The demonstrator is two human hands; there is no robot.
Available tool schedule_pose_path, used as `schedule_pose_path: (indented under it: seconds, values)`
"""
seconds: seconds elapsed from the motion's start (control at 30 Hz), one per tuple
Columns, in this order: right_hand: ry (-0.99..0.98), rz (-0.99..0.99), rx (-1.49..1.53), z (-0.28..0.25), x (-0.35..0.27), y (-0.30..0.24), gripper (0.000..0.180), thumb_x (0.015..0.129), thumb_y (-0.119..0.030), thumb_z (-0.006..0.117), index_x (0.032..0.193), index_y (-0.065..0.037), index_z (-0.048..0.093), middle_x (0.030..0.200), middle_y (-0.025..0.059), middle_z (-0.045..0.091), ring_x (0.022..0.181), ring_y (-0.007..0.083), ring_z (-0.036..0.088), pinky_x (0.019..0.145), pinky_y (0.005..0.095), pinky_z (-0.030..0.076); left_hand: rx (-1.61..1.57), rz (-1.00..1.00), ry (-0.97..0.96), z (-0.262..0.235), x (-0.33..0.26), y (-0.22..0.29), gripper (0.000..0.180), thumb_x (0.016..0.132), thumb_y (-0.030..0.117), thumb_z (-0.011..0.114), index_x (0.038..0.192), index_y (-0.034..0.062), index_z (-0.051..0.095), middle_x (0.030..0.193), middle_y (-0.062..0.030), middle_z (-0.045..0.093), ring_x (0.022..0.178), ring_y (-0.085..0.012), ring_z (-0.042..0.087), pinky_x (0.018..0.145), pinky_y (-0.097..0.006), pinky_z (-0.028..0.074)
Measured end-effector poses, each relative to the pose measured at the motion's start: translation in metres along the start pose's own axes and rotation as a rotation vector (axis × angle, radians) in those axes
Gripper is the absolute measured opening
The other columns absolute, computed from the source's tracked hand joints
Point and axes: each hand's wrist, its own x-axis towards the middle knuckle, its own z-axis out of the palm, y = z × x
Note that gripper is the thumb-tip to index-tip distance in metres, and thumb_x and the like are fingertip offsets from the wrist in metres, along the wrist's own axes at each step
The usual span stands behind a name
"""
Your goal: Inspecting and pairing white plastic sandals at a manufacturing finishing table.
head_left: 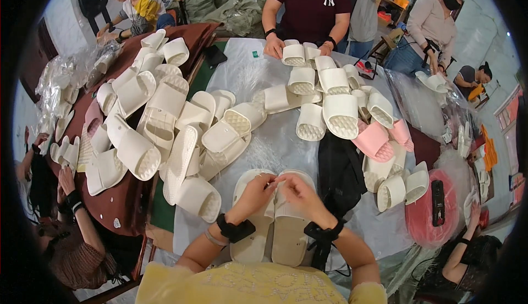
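A pair of cream slide slippers lies side by side in front of me, the left slipper (252,238) and the right slipper (290,238) almost touching. Over their far halves, my left hand (255,194) and my right hand (301,194) meet with curled fingers, the fingertips close together. Both hands look pinched; anything between the fingertips is too small to make out. The hands hide part of the slippers' far halves. Dark bands with small boxes circle both my wrists.
Piles of cream slippers (165,100) cover the left; more slippers (335,78) lie ahead and right, with pink slippers (374,141) among them. A black bag (336,172) lies right of my pair. A red plastic-wrapped bundle (423,216) sits farther right. Co-workers surround the table; one opposite handles slippers.
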Motion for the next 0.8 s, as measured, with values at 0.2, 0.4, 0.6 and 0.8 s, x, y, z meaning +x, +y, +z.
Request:
schedule_pose_path:
  seconds: [0.2, 0.4, 0.6, 0.8]
  values:
    - [0.057, 0.088, -0.108, 0.019, 0.006, 0.029, 0.016, 0.084, -0.014, 0.055, 0.088, 0.001, 0.055, 0.077, 0.0019, 0.054, 0.070, 0.0073, 0.049, 0.064, 0.0210, 0.041, -0.023, 0.119, 0.024, 0.001, -0.004, -0.001, 0.025, 0.071, 0.002, 0.059, 0.096, -0.0007, 0.055, 0.087, -0.0141, 0.058, 0.078, -0.0256, 0.057, 0.067, -0.032, 0.045]
    - [0.241, 0.271, 0.245, 0.010, 0.008, 0.025, 0.011, 0.085, -0.014, 0.052, 0.088, -0.003, 0.053, 0.077, 0.0002, 0.052, 0.069, 0.0063, 0.047, 0.062, 0.0209, 0.039, -0.429, -0.036, 0.003, -0.001, -0.009, -0.001, 0.017, 0.082, 0.012, 0.058, 0.094, 0.0003, 0.057, 0.082, -0.0032, 0.057, 0.074, -0.0100, 0.053, 0.064, -0.024, 0.043]
    - [0.223, 0.132, 0.489, 0.013, 0.010, 0.029, 0.012, 0.087, -0.006, 0.045, 0.096, 0.000, 0.052, 0.087, 0.0067, 0.057, 0.079, 0.0151, 0.056, 0.077, 0.0252, 0.046, -0.472, -0.179, 0.149, 0.000, -0.007, -0.003, 0.017, 0.084, 0.013, 0.055, 0.096, 0.0009, 0.060, 0.084, -0.0021, 0.059, 0.071, -0.0064, 0.050, 0.063, -0.020, 0.042]
    - [0.199, 0.156, 0.363, 0.007, 0.011, 0.044, 0.015, 0.086, -0.003, 0.048, 0.097, 0.004, 0.054, 0.092, 0.0107, 0.059, 0.082, 0.0159, 0.059, 0.075, 0.0262, 0.048, -0.564, -0.223, 0.132, -0.005, -0.007, -0.003, 0.018, 0.085, 0.012, 0.054, 0.099, 0.0021, 0.060, 0.086, -0.0002, 0.058, 0.074, -0.0056, 0.051, 0.065, -0.020, 0.041]
